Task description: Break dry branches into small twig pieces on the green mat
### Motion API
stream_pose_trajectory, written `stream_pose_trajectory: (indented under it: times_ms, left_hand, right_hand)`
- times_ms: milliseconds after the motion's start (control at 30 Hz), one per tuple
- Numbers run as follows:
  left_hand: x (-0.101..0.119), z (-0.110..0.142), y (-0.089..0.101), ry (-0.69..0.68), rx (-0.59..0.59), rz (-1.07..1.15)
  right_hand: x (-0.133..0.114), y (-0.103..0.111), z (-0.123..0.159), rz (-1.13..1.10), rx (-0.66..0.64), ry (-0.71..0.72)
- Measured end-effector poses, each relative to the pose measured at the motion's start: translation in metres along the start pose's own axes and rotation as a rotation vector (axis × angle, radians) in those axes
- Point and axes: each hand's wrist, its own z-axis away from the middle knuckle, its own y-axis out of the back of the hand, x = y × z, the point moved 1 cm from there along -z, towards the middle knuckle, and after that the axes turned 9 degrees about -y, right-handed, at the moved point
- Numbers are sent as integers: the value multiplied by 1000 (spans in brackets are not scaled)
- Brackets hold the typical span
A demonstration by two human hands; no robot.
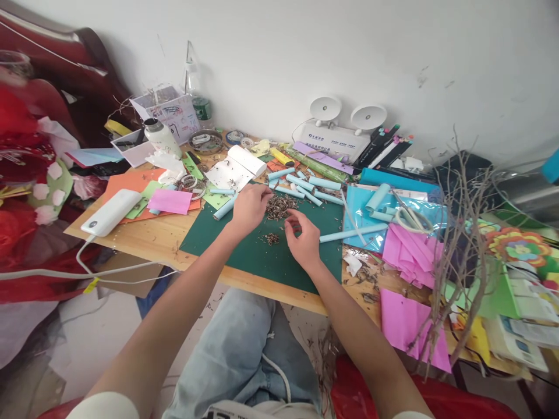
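Observation:
A heap of dry brown plant bits (282, 207) lies on the dark green cutting mat (255, 263), with a smaller pile (271, 238) in front of it. My left hand (250, 208) is at the heap's left edge, its fingers pinched together; what they hold, if anything, is too small to name. At the right edge, my right hand (303, 237) curls thumb and fingers into a loop, and its fingertips are close to the heap. Several light-blue paper tubes (301, 185) lie just behind the heap. One long blue tube (353, 233) extends right from beside my right hand.
Scissors (413, 220) rest on blue plastic packaging (364, 203) at right, beside pink paper (410, 256) and upright dry twigs (469, 262). At left are a white power bank (112, 212) with a cable and a white bottle (162, 138). A twin-head lamp (336, 139) stands against the wall.

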Motion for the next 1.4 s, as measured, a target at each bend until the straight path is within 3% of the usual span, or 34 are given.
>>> stream_pose_trajectory:
  times_ms: [167,400,533,833,1200,1400]
  left_hand:
    - [8,21,-8,219,-80,549]
    - [12,40,-19,330,-181,733]
    - [7,44,-18,351,-202,725]
    - [13,55,-16,300,-152,666]
    - [9,77,-11,172,-131,367]
    - [10,82,-17,199,-50,238]
  right_hand:
    - [0,3,-5,-256,-44,-125]
    - [4,-1,-4,-296,-75,-142]
    - [2,-1,-5,-285,-71,-119]
    - [6,-7,-4,-398,-84,-252]
    - [-9,-8,5,-8,-176,68]
    - [-9,-8,5,24,-178,62]
